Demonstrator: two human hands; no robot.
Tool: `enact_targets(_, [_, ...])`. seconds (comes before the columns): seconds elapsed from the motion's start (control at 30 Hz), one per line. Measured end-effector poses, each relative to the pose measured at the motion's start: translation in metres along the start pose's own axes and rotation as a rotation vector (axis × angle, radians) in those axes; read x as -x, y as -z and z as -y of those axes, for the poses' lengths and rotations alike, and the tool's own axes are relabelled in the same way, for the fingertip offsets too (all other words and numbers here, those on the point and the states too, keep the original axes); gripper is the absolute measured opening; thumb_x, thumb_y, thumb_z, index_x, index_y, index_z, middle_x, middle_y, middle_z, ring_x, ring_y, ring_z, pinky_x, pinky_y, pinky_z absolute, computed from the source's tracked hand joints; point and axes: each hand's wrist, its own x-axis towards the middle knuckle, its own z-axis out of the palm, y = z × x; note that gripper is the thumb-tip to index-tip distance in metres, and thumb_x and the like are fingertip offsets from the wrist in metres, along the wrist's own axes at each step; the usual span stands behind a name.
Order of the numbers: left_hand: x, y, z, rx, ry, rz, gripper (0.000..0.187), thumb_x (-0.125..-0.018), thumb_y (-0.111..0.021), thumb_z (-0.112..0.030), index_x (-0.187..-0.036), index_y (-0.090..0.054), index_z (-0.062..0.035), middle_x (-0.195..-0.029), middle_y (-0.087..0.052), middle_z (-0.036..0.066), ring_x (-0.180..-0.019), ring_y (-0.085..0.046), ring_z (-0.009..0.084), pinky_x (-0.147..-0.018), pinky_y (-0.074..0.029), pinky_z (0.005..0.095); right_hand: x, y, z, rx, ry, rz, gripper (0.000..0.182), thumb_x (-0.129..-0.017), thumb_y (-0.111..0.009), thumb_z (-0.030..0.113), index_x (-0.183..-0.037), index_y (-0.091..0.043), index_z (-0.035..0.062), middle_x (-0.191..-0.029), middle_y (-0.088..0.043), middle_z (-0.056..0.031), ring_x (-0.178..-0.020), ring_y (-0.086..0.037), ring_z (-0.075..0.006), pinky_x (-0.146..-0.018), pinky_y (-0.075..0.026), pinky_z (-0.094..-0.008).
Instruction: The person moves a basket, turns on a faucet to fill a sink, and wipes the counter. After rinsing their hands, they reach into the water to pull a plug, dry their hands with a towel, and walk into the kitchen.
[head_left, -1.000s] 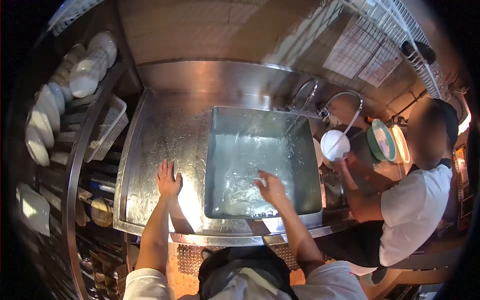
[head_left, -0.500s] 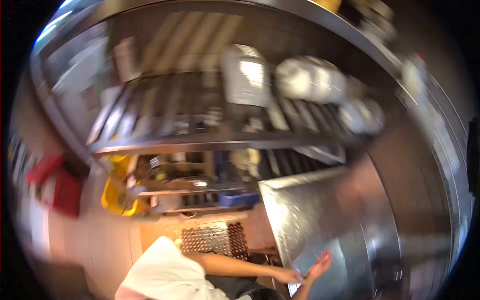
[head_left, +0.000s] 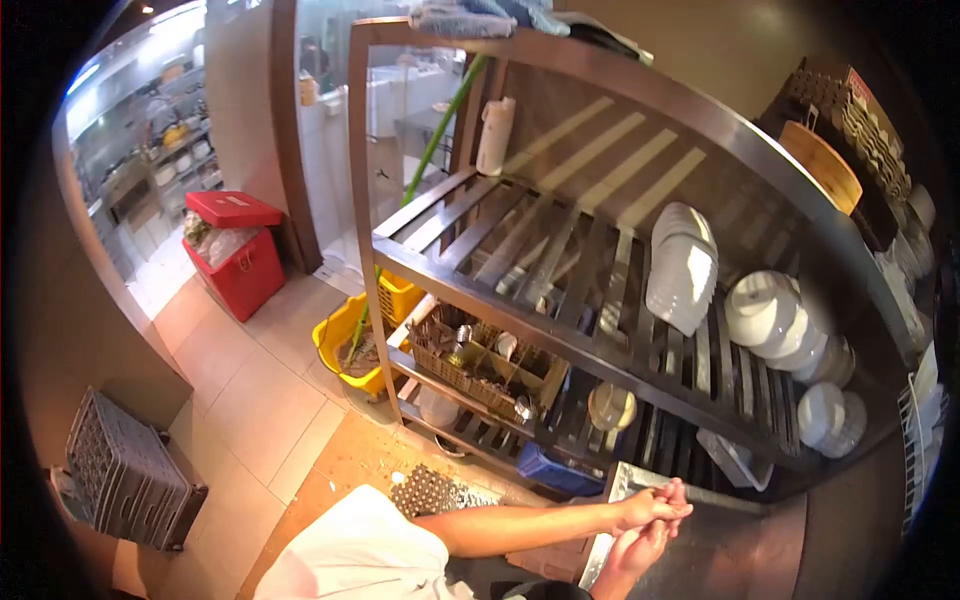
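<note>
My left hand (head_left: 645, 510) comes in from the left past a white sleeve (head_left: 350, 545). It lies against my right hand (head_left: 640, 548), which rises from the lower edge. The fingers of both hands are stretched out and overlap, and I see no object in either. Part of the right palm and fingers is hidden by the left hand. Both hands are above a metal work surface (head_left: 740, 535), near its raised rim.
A metal slatted rack (head_left: 560, 320) stands ahead, holding stacked white dishes (head_left: 682, 270), bowls (head_left: 765, 310) and a cutlery basket (head_left: 480, 375). On the floor at left are a yellow mop bucket (head_left: 345, 345), a red cooler box (head_left: 235, 265) and stacked grey crates (head_left: 130, 480).
My view has swung to the left, and the picture is sharper. My left hand has moved from near the right wrist to over the right fingers; both hands now sit higher in view.
</note>
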Motion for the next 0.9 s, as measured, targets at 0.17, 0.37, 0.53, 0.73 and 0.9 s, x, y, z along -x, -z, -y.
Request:
enact_targets(0.17, [0.004,0.021,0.026,0.208,-0.140,-0.504,0.027,-0.079,-0.063,-0.028,-0.069,-0.046,-0.0091,-0.062,-0.052,0.004,-0.061,-0.056,0.0162,-0.058,-0.048,0.0283,0.005,0.033,-0.043,0.140,-0.281,0.064,0.036,-0.090,-0.039,0.008,-0.125,-0.038,-0.0010,-0.125,-0.043,-0.0153,-0.113,-0.045,-0.0249,-0.096,-0.035,-0.0337])
enact_targets(0.37, [0.073,0.158,0.105,0.329,-0.009,-0.868,0.026,-0.075,-0.063,-0.030,-0.082,-0.062,-0.0049,-0.078,-0.063,0.007,-0.070,-0.059,0.0172,-0.069,-0.048,0.0291,0.038,0.075,-0.119,0.914,-0.311,1.164,0.028,-0.078,-0.056,0.011,-0.097,-0.042,-0.0048,-0.094,-0.051,-0.0201,-0.091,-0.052,-0.0331,-0.082,-0.042,-0.0395])
enact_targets(0.53, [0.221,0.190,0.099,-0.060,-0.063,-1.080,0.034,-0.088,-0.044,-0.026,-0.102,-0.053,0.0039,-0.091,-0.062,0.018,-0.076,-0.064,0.0255,-0.066,-0.052,0.0318,-0.013,-0.016,-0.093,0.854,-0.464,1.791,0.048,-0.084,-0.056,0.030,-0.121,-0.044,0.0024,-0.110,-0.057,-0.0158,-0.101,-0.055,-0.0224,-0.087,-0.042,-0.0331])
enact_targets(0.73, [0.367,0.323,0.193,-0.107,-0.163,-1.117,0.032,-0.088,-0.042,-0.027,-0.090,-0.059,0.0004,-0.078,-0.064,0.014,-0.074,-0.064,0.0244,-0.061,-0.052,0.0342,-0.119,-0.229,0.034,0.587,0.002,1.438,0.040,-0.079,-0.061,0.017,-0.115,-0.051,0.0018,-0.109,-0.057,-0.0124,-0.096,-0.057,-0.0205,-0.082,-0.045,-0.0319])
enact_targets(0.9, [0.465,0.312,0.205,-0.823,0.429,-1.712,0.026,-0.077,-0.050,-0.030,-0.077,-0.063,-0.0074,-0.071,-0.063,0.011,-0.064,-0.062,0.0226,-0.059,-0.048,0.0344,-0.172,-0.422,0.067,0.479,0.819,0.970,0.049,-0.078,-0.062,0.033,-0.114,-0.050,0.0025,-0.106,-0.056,-0.0101,-0.090,-0.055,-0.0158,-0.076,-0.045,-0.0288])
